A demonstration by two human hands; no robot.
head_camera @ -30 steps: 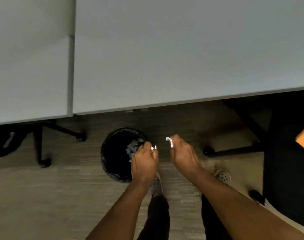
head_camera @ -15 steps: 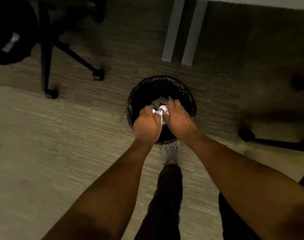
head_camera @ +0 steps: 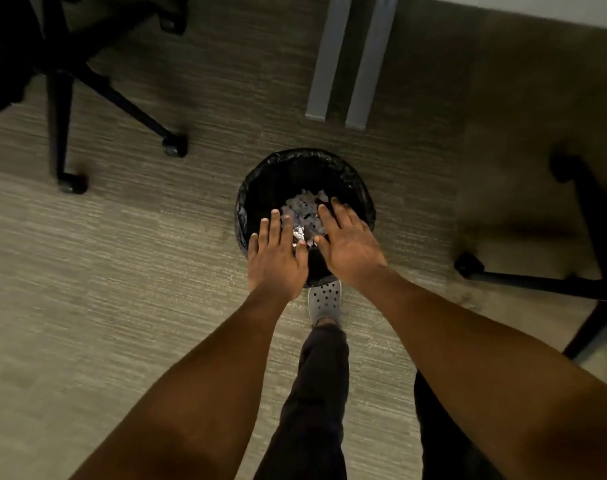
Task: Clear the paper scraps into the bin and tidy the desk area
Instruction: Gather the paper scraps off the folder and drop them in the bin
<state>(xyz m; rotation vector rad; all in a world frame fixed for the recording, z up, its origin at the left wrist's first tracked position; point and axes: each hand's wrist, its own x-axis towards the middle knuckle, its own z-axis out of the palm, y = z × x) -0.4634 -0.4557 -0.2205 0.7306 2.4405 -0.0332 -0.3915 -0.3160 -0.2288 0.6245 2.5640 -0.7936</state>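
A round black bin (head_camera: 260, 183) with a black liner stands on the carpet in the middle of the head view. Several pale paper scraps (head_camera: 303, 209) lie inside it. My left hand (head_camera: 276, 259) hovers palm down over the bin's near rim with its fingers spread and nothing in it. My right hand (head_camera: 348, 242) is beside it, also flat and spread above the bin, holding nothing. The two hands are a little apart, with scraps showing in the gap between them.
Two grey desk legs (head_camera: 343, 60) stand just behind the bin. A black office chair base (head_camera: 87, 84) with castors is at the upper left, another chair base (head_camera: 572, 271) at the right. My grey shoe (head_camera: 324, 301) touches the bin's near side.
Both hands were closed on paper scraps over the bin; now they are spread flat and the scraps lie in the bin. A second ago the view was higher, with the desk top filling it.
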